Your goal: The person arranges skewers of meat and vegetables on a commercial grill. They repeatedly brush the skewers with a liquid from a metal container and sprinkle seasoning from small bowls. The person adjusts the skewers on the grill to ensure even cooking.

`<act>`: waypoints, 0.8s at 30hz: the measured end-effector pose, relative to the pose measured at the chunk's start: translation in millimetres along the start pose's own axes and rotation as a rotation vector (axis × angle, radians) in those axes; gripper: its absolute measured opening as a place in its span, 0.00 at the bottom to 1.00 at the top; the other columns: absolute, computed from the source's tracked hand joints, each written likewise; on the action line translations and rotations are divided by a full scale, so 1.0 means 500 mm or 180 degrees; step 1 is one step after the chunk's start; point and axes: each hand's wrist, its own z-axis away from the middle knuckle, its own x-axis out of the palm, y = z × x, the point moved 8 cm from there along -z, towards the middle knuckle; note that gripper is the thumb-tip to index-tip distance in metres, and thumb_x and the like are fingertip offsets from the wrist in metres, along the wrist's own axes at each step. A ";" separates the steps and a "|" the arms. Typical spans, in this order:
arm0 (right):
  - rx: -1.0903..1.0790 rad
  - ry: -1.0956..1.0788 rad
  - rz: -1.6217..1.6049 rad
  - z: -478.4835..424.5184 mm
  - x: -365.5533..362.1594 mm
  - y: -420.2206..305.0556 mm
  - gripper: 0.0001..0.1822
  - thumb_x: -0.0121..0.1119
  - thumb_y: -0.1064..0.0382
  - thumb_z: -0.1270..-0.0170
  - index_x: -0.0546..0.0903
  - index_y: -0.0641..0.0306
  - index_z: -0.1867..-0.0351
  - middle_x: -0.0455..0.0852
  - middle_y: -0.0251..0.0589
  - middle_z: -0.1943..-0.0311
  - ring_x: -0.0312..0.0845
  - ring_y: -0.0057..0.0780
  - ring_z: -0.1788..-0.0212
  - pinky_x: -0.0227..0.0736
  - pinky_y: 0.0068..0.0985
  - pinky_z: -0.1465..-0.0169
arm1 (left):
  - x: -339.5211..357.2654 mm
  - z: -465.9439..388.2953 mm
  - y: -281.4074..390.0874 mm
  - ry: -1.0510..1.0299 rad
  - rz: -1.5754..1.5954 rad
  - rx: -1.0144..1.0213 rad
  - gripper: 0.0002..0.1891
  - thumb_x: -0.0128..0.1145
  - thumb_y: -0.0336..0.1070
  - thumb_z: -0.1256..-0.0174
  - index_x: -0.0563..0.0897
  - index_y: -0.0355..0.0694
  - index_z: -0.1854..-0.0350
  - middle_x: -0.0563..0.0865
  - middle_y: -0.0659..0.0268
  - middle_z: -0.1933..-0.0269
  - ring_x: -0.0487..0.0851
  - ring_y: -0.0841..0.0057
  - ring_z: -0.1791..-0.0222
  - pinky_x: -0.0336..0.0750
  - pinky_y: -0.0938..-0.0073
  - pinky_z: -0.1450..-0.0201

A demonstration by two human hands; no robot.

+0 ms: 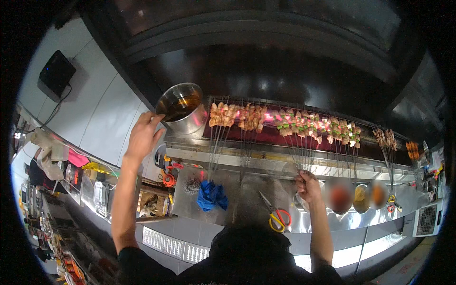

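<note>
My left hand (144, 133) is at the near-left rim of a steel pot (192, 119) with dark brown liquid inside. Its fingertips meet the rim; whether they hold anything there is unclear. My right hand (308, 187) grips the handle ends of a bunch of metal skewers (299, 151). Meat pieces with green bits (292, 123) are threaded on their far ends, over a red-glowing grill (270, 133). To the left on the grill lie plainer meat skewers (222, 114), with a crumpled blue cloth (211, 196) by their handles.
Red-and-yellow-handled scissors (278, 217) lie on the steel counter (245, 203), left of my right hand. Bowls of red (339, 196), yellow (361, 197) and orange seasoning (377, 194) stand to its right. Farther right are more skewers (384, 139). A dark hood wall (249, 71) rises behind the grill.
</note>
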 end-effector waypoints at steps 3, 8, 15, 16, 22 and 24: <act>0.0016 -0.0125 -0.0002 0.003 0.002 -0.003 0.08 0.56 0.60 0.29 0.77 0.61 0.57 0.69 0.26 0.77 0.55 0.12 0.83 0.47 0.12 0.84 | 0.103 -0.023 -0.077 -0.1165 -0.0350 0.0353 0.23 0.66 0.33 0.44 0.81 0.43 0.44 0.83 0.59 0.48 0.79 0.58 0.47 0.76 0.60 0.45; 0.0108 0.0033 -0.0055 0.006 0.002 -0.002 0.11 0.54 0.57 0.26 0.78 0.64 0.58 0.70 0.28 0.78 0.54 0.12 0.85 0.46 0.13 0.85 | 0.186 -0.079 -0.137 -0.1697 0.0013 0.0556 0.16 0.63 0.32 0.40 0.84 0.43 0.49 0.85 0.56 0.54 0.83 0.57 0.53 0.77 0.59 0.48; 0.0181 0.0077 -0.0112 0.002 0.007 0.005 0.14 0.52 0.55 0.25 0.78 0.65 0.56 0.71 0.29 0.77 0.56 0.13 0.84 0.49 0.13 0.84 | 0.183 -0.196 -0.200 -0.0959 0.0698 0.0604 0.08 0.62 0.33 0.37 0.87 0.37 0.60 0.86 0.54 0.58 0.82 0.57 0.54 0.75 0.59 0.49; 0.0154 0.0060 -0.0117 0.004 0.008 0.006 0.14 0.51 0.55 0.25 0.78 0.65 0.56 0.71 0.29 0.76 0.57 0.13 0.83 0.49 0.13 0.84 | 0.164 -0.211 -0.212 -0.1028 0.0727 0.0522 0.08 0.62 0.33 0.38 0.86 0.36 0.60 0.86 0.54 0.58 0.82 0.56 0.54 0.75 0.59 0.50; 0.0144 0.0048 -0.0105 0.003 -0.006 0.001 0.16 0.50 0.54 0.24 0.78 0.66 0.53 0.71 0.30 0.76 0.57 0.13 0.82 0.50 0.13 0.84 | 0.068 -0.248 -0.223 -0.1754 0.1770 -0.0221 0.09 0.64 0.31 0.38 0.87 0.32 0.58 0.87 0.65 0.70 0.82 0.82 0.69 0.78 0.75 0.60; 0.0190 0.0037 -0.0201 0.004 0.003 -0.002 0.16 0.49 0.54 0.24 0.78 0.66 0.53 0.70 0.30 0.76 0.55 0.13 0.83 0.49 0.13 0.84 | 0.063 -0.250 -0.211 -0.1950 0.1813 -0.0098 0.08 0.63 0.30 0.38 0.88 0.33 0.59 0.87 0.66 0.70 0.82 0.81 0.69 0.78 0.74 0.60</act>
